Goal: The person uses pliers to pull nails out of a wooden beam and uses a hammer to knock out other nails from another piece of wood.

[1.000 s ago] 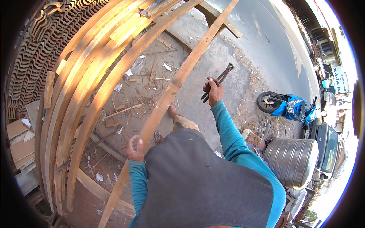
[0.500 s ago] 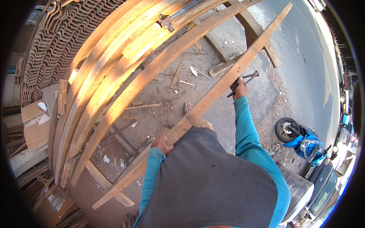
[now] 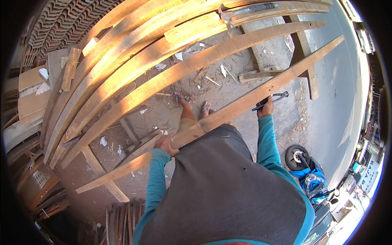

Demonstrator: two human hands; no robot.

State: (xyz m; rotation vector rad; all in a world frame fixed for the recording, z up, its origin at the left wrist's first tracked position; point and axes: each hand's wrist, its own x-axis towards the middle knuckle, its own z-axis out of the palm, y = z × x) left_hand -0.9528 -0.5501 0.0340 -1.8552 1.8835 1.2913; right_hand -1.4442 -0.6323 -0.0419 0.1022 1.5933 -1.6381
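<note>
A long wooden plank [image 3: 228,112] lies slantwise across the front of my body, its near end at lower left and its far end at upper right. My left hand [image 3: 166,145] is closed round the plank left of my waist. Beyond its middle, my right hand [image 3: 267,108] grips dark metal pincers [image 3: 280,96] against the plank's near edge. The pincers' jaws point right; part of the handles is hidden by my fingers. Dark nail holes or spots show in the plank's face near that hand.
Several long beams [image 3: 134,98] rest side by side on timber supports [image 3: 304,61]. A hammer [image 3: 226,17] lies on them. Stacked roof tiles [image 3: 61,30] stand at far left. Debris litters the ground. A blue motorcycle [image 3: 312,175] is parked at right, beside the road [image 3: 337,90].
My view has turned, so the beams and plank lie flatter across it and both my feet show fully. Both hands keep their holds on the plank and the pincers.
</note>
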